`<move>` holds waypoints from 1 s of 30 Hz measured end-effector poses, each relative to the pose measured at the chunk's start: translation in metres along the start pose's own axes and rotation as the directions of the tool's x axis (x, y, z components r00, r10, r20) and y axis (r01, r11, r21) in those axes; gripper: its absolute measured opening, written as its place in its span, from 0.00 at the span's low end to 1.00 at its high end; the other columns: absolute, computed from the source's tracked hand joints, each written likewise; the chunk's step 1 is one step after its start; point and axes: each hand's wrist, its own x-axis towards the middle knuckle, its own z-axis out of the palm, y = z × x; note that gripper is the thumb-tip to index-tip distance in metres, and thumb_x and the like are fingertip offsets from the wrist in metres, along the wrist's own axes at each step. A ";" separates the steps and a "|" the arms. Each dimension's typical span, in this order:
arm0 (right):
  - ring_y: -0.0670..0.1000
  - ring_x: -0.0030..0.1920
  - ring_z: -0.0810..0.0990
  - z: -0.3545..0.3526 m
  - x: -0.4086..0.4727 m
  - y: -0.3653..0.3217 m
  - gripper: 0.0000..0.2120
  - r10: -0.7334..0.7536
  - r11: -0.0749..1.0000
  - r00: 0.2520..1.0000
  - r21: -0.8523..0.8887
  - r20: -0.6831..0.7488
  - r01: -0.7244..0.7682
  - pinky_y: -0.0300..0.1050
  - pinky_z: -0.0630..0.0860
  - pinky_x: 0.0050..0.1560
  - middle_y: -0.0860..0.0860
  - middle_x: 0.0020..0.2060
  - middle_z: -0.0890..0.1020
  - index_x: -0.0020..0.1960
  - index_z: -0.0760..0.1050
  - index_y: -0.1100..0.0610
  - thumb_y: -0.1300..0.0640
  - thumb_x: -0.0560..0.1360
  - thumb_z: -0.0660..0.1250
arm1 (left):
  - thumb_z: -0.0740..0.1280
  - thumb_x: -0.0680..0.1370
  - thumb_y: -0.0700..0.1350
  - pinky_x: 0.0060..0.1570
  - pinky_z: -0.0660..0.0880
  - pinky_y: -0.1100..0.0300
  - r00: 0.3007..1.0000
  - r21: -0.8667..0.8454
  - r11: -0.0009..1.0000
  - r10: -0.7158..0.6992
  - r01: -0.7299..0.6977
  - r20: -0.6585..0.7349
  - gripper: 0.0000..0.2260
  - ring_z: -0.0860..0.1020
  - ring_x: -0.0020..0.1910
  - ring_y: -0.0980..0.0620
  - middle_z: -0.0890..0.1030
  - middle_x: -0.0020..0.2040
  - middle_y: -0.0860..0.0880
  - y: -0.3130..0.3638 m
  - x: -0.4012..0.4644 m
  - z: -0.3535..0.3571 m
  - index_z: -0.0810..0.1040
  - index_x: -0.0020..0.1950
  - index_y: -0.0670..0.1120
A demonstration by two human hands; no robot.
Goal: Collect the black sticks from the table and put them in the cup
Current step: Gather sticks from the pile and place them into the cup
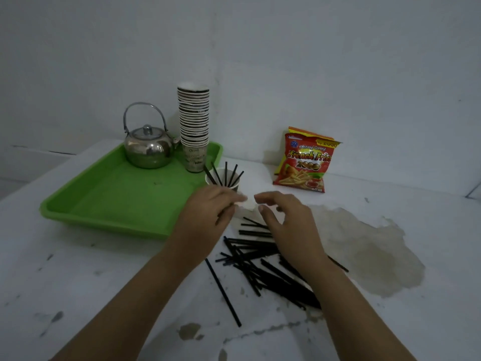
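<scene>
Sticks: five black sticks (pixel 226 174) stand in the cup (pixel 235 188); a loose pile (pixel 263 259) lies on the surface (pixel 104 282), too tangled to count.
Left hand (pixel 208 207): fingers pinch one stick.
Right hand (pixel 286 217): fingers spread, empty.
Bag (pixel 305 160): one, reads "French Fries 2000".
Tray (pixel 117 196): one, carrying one kettle (pixel 147 145) and one cup stack (pixel 194 123).

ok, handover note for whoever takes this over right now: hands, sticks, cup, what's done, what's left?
Left hand: closed around at least one black stick, right in front of the cup.
Right hand: open, empty, hovering over the far edge of the stick pile.
Cup: upright on the table beside the green tray, about five sticks standing in it.
Done: those few sticks.
Left: most of the pile, plus one loose stick lying apart on its left.
</scene>
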 end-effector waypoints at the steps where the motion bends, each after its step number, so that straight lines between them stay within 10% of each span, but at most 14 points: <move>1: 0.44 0.49 0.75 -0.002 -0.010 0.004 0.09 0.015 1.000 1.000 -0.007 0.006 -0.015 0.26 0.67 0.48 0.45 0.47 0.80 0.53 0.78 0.51 0.59 0.75 0.64 | 0.68 0.74 0.37 0.49 0.69 0.64 0.996 -0.024 0.999 0.024 -0.022 0.086 0.10 0.75 0.48 0.57 0.82 0.48 0.48 0.004 -0.008 0.002 0.80 0.54 0.46; 7: 0.43 0.45 0.73 -0.005 -0.055 0.024 0.07 0.064 0.992 0.995 -0.118 0.075 -0.055 0.34 0.69 0.49 0.45 0.42 0.80 0.51 0.79 0.53 0.59 0.73 0.67 | 0.71 0.72 0.39 0.44 0.76 0.55 0.921 -0.122 0.986 -0.055 0.110 0.385 0.08 0.78 0.42 0.55 0.82 0.43 0.51 0.012 -0.029 0.005 0.82 0.49 0.47; 15: 0.43 0.45 0.69 -0.013 -0.064 0.020 0.07 0.002 0.965 0.952 -0.250 0.305 0.078 0.31 0.60 0.44 0.49 0.45 0.80 0.51 0.79 0.54 0.55 0.73 0.67 | 0.74 0.69 0.42 0.38 0.69 0.77 0.737 -0.117 0.963 -0.104 0.242 0.668 0.07 0.76 0.43 0.64 0.81 0.42 0.55 0.017 -0.034 -0.004 0.83 0.44 0.52; 23: 0.44 0.46 0.69 -0.017 -0.065 0.022 0.08 0.047 0.954 0.914 -0.288 0.404 0.078 0.32 0.60 0.43 0.50 0.47 0.79 0.51 0.78 0.55 0.53 0.74 0.66 | 0.77 0.65 0.51 0.49 0.64 0.73 0.533 -0.083 0.980 -0.028 0.183 0.845 0.14 0.65 0.51 0.62 0.72 0.51 0.61 0.018 -0.042 -0.002 0.79 0.48 0.61; 30: 0.46 0.45 0.71 -0.017 -0.065 0.024 0.10 0.090 0.948 0.891 -0.313 0.444 0.060 0.39 0.69 0.47 0.49 0.46 0.79 0.52 0.78 0.53 0.51 0.72 0.67 | 0.77 0.63 0.50 0.45 0.63 0.75 0.544 -0.113 0.977 -0.006 0.184 0.839 0.07 0.64 0.51 0.65 0.74 0.44 0.62 0.015 -0.046 0.006 0.83 0.39 0.58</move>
